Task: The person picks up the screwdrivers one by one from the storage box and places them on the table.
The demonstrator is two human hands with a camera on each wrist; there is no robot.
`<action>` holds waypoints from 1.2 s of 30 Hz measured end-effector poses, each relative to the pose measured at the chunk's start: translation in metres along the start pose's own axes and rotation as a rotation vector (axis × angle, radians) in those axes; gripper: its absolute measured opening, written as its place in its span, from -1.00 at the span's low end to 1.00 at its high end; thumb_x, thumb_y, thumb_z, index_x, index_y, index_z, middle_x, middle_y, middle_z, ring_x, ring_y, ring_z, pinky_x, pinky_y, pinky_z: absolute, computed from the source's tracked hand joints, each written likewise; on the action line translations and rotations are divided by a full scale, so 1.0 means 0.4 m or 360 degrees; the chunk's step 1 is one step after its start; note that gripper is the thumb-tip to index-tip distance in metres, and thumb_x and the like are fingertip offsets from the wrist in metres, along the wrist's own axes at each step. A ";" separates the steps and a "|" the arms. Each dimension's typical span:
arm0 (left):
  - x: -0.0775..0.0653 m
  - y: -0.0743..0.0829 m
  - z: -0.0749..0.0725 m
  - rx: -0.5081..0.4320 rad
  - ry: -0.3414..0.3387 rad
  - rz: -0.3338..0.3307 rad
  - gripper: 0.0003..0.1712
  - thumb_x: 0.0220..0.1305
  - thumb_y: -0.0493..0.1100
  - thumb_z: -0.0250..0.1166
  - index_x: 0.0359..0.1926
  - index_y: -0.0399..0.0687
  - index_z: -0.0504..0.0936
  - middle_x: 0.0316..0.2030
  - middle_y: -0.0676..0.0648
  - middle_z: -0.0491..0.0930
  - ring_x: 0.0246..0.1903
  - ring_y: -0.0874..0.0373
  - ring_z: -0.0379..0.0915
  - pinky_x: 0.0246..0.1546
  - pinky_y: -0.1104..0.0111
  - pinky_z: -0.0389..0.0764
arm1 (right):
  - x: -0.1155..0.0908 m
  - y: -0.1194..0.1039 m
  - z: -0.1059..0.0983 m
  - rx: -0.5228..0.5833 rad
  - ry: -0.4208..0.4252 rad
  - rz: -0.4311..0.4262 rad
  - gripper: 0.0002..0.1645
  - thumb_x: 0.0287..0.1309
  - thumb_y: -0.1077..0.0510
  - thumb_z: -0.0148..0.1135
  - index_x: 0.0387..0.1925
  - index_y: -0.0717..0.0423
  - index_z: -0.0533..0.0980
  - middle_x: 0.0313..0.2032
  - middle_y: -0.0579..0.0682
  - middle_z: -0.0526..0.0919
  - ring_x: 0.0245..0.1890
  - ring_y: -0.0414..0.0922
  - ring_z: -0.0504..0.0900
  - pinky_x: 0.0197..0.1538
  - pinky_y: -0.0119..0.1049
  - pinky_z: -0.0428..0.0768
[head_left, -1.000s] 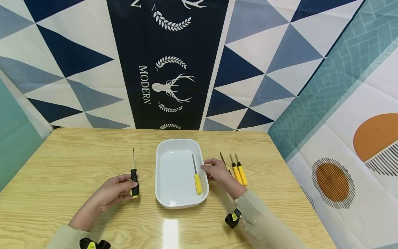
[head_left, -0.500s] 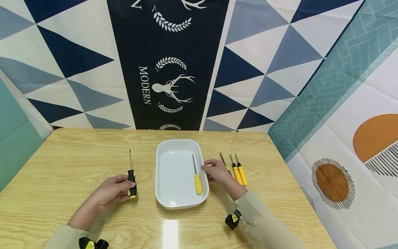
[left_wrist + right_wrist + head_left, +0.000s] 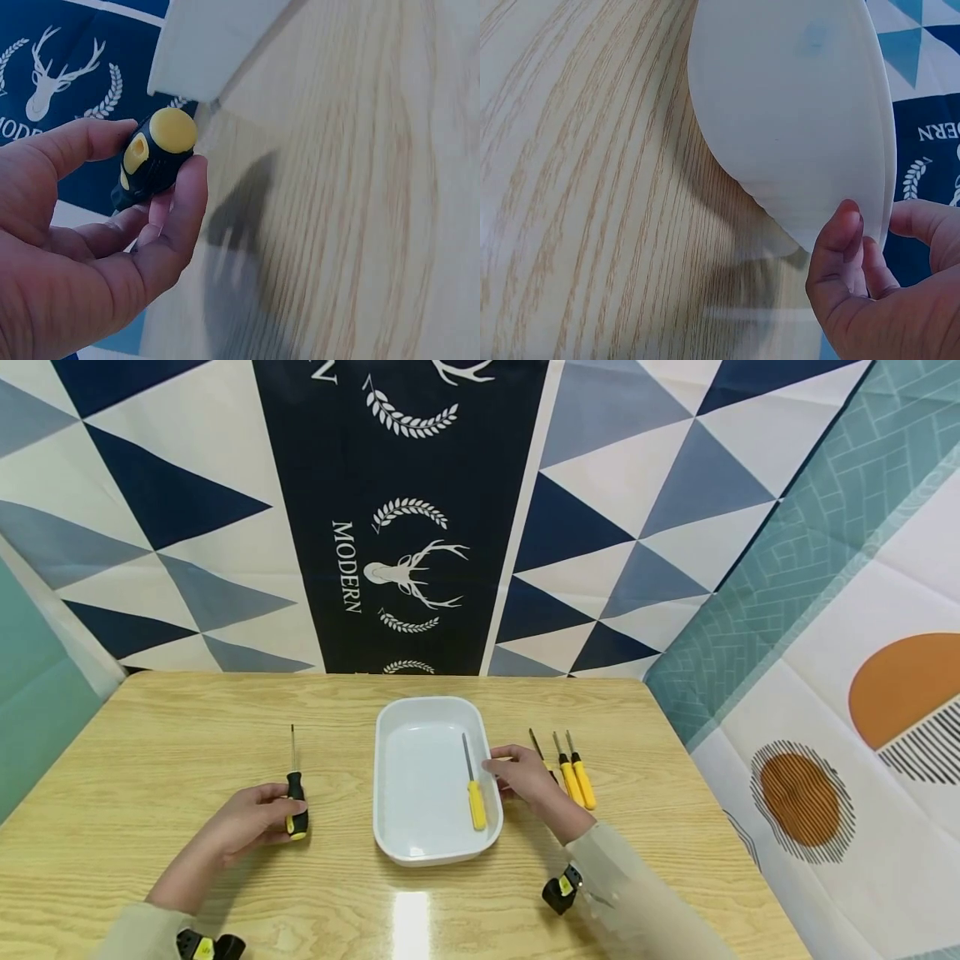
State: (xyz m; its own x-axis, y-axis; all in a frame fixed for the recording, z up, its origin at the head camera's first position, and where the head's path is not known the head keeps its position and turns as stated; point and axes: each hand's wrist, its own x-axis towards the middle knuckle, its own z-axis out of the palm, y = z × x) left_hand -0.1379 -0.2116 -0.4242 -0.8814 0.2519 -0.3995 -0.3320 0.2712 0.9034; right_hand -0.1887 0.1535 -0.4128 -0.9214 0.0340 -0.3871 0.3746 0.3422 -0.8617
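Note:
My left hand [image 3: 251, 821] grips a black and yellow screwdriver [image 3: 297, 806] by its handle, left of the tray, shaft pointing away from me. In the left wrist view the handle's round yellow end [image 3: 173, 130] faces the camera, between thumb and fingers. My right hand [image 3: 528, 777] pinches the right rim of a white rectangular tray [image 3: 408, 850], thumb over the edge and fingers along the outer wall, as the right wrist view also shows on the tray wall [image 3: 795, 112]. Inside the tray, along its right side, lies a yellow-handled screwdriver [image 3: 477, 804].
Two yellow-handled screwdrivers [image 3: 583, 785] lie side by side on the wooden table [image 3: 187, 727], right of the tray. A darker screwdriver [image 3: 537, 743] beside them is partly hidden by my right hand. A patterned cloth [image 3: 405, 460] hangs behind the table's far edge.
My left hand has moved left with the black and yellow screwdriver, farther from the tray. The right hand keeps its hold on the rim, and the tray stays in place.

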 end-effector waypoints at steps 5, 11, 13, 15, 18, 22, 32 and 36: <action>0.002 -0.009 -0.014 0.0062 0.0041 -0.0066 -0.13 0.18 -0.05 0.13 0.24 -0.55 -0.11 0.08 -0.47 0.22 -0.23 0.14 0.48 -0.21 0.29 0.58 | 0.000 0.002 -0.002 0.0000 -0.0004 0.0003 -0.62 0.09 0.08 0.13 -0.04 0.12 0.41 -0.32 0.09 0.55 -0.51 -0.14 0.54 -0.41 -0.28 0.56; 0.000 -0.007 -0.020 0.0091 0.0053 -0.0086 -0.15 0.18 -0.04 0.12 0.23 -0.54 -0.07 0.06 -0.45 0.26 -0.25 0.16 0.48 -0.22 0.29 0.59 | 0.001 0.003 -0.002 0.0032 -0.0023 -0.0008 -0.62 0.10 0.08 0.13 -0.04 0.12 0.40 -0.30 0.10 0.55 -0.50 -0.13 0.54 -0.45 -0.32 0.55; -0.001 -0.007 -0.021 0.0104 0.0054 -0.0077 -0.18 0.18 -0.06 0.12 0.22 -0.54 -0.03 0.03 -0.43 0.30 -0.26 0.16 0.48 -0.23 0.29 0.59 | 0.001 0.003 -0.002 0.0037 -0.0026 -0.0009 -0.62 0.10 0.08 0.13 -0.05 0.12 0.40 -0.30 0.10 0.55 -0.50 -0.13 0.54 -0.46 -0.33 0.55; -0.001 -0.007 -0.022 0.0117 0.0061 -0.0069 -0.21 0.18 -0.06 0.12 0.20 -0.55 0.01 -0.01 -0.41 0.35 -0.27 0.16 0.48 -0.25 0.29 0.59 | 0.001 0.004 -0.002 0.0035 -0.0029 -0.0010 -0.63 0.10 0.08 0.13 -0.05 0.12 0.40 -0.30 0.10 0.55 -0.50 -0.13 0.55 -0.46 -0.33 0.55; 0.001 -0.010 -0.022 0.0135 0.0070 -0.0068 -0.24 0.19 -0.07 0.11 0.19 -0.54 0.03 -0.03 -0.38 0.38 -0.27 0.16 0.48 -0.26 0.30 0.59 | 0.003 0.005 -0.002 0.0034 -0.0030 -0.0007 -0.62 0.10 0.08 0.13 -0.05 0.12 0.40 -0.30 0.10 0.55 -0.50 -0.13 0.55 -0.45 -0.32 0.56; 0.004 -0.014 -0.023 0.0155 0.0100 -0.0076 -0.28 0.19 -0.07 0.11 0.18 -0.52 0.08 -0.07 -0.33 0.42 -0.28 0.18 0.48 -0.28 0.32 0.59 | 0.003 0.005 -0.002 0.0027 -0.0028 0.0004 -0.62 0.10 0.07 0.13 -0.05 0.12 0.41 -0.30 0.10 0.55 -0.50 -0.13 0.55 -0.45 -0.33 0.55; 0.005 -0.031 -0.030 0.0240 0.0200 -0.0107 -0.31 0.17 -0.07 0.14 0.13 -0.53 0.18 -0.23 -0.19 0.51 -0.38 0.20 0.45 -0.38 0.36 0.59 | -0.001 0.003 -0.001 0.0019 -0.0019 0.0015 -0.63 0.09 0.07 0.14 -0.07 0.12 0.42 -0.31 0.09 0.55 -0.50 -0.14 0.54 -0.45 -0.33 0.54; 0.006 -0.034 -0.034 0.0266 0.0217 -0.0116 -0.28 0.15 -0.04 0.16 0.13 -0.53 0.18 -0.22 -0.22 0.51 -0.38 0.20 0.46 -0.37 0.35 0.60 | -0.001 0.001 -0.002 0.0018 -0.0020 0.0014 -0.63 0.09 0.07 0.14 -0.06 0.12 0.41 -0.31 0.09 0.55 -0.50 -0.13 0.55 -0.45 -0.32 0.55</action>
State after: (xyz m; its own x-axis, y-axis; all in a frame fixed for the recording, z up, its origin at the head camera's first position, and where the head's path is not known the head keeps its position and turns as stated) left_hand -0.1399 -0.2272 -0.4352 -0.8983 0.1013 -0.4276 -0.3460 0.4369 0.8303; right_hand -0.1884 0.1544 -0.4129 -0.9167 0.0249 -0.3989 0.3840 0.3315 -0.8618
